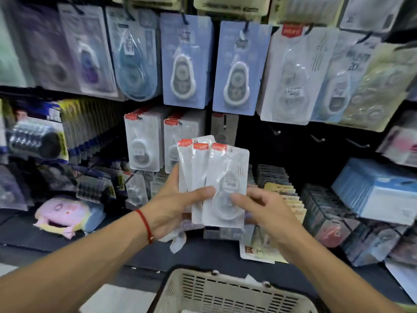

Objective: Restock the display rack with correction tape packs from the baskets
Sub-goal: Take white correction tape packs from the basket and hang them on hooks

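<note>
The fanned correction tape packs [222, 184] were clear and white with red tabs up top, same as the 2 stacks on the pegs [144, 143] behind. Higher up, 2 packs had periwinkle blue cards [187, 59] with white dispensers. The left wrist wore a red string bracelet [145, 224]. The basket [225, 292] was beige with slotted sides. A pink plush thing [63, 214] had yellow trim.

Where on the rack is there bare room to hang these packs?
The bare hooks on the dark panel, right of the grey pack and under the upper row. Crowded: the white packs left, the boxes below. Both the left hand and right hand hold the fanned packs.
</note>
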Motion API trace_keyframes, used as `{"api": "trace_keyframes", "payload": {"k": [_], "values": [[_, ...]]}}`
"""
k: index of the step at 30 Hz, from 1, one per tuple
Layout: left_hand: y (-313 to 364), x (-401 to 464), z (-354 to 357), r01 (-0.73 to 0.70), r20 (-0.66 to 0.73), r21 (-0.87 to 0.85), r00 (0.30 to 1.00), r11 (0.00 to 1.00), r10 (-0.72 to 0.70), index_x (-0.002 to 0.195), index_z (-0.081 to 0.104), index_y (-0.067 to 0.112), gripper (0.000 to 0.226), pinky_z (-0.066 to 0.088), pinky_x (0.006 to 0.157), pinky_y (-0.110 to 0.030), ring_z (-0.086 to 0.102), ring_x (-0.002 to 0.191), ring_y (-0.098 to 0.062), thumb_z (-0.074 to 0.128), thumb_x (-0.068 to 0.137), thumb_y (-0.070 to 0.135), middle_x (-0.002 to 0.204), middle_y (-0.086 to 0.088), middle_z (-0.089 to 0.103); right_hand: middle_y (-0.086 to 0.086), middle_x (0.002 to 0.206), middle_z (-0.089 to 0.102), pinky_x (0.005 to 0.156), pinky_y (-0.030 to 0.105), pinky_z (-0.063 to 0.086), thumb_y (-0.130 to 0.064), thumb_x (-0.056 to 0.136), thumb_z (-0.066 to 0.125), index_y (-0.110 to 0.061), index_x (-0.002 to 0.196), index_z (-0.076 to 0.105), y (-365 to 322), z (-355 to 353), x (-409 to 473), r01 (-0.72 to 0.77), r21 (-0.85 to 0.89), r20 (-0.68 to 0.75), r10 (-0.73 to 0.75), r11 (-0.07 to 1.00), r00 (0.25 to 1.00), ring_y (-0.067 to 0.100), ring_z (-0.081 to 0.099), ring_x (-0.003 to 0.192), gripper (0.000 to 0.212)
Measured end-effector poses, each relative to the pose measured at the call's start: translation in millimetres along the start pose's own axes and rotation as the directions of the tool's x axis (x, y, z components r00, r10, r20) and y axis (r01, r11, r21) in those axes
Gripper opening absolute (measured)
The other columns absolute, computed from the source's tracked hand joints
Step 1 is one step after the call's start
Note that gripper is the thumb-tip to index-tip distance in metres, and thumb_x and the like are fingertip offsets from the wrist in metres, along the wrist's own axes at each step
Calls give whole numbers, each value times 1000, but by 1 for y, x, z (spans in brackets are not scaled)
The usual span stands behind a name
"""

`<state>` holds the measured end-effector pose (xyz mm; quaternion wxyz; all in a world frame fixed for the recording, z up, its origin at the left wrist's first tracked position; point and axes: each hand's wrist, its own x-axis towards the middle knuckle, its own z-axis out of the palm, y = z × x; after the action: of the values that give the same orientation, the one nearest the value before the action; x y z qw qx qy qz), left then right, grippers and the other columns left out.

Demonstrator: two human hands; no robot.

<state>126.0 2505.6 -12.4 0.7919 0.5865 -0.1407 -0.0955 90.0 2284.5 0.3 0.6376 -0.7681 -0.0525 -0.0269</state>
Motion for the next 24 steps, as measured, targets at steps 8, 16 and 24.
{"api": "trace_keyframes", "payload": {"k": [8, 16, 24], "values": [[15, 10, -24, -224, -184, 71, 955, 972, 234, 135, 55, 40, 84, 63, 90, -39, 72, 120, -21, 99, 66, 17, 131, 4, 73, -5, 108, 80, 80, 28, 63, -32, 98, 68, -24, 122, 66, -2, 18, 25, 157, 72, -132, -146, 985, 980, 13, 77, 100, 25], [25, 6, -44, -361, -266, 327, 852, 873, 452, 144, 48, 37, 93, 57, 104, -48, 68, 124, -11, 95, 63, 34, 134, 16, 69, -4, 109, 79, 94, 48, 60, -37, 101, 66, -27, 126, 62, -8, 19, 49, 194, -28, -190, -196, 981, 962, 13, 76, 101, 27], [27, 8, -43, -440, -260, 332, 807, 834, 530, 128, 56, 47, 73, 59, 90, -22, 70, 120, -10, 94, 68, 30, 131, 13, 70, -3, 107, 81, 77, 25, 62, -44, 89, 74, -23, 125, 68, -7, 24, 46, 299, 86, -200, -277, 950, 940, 15, 78, 98, 42]]}}
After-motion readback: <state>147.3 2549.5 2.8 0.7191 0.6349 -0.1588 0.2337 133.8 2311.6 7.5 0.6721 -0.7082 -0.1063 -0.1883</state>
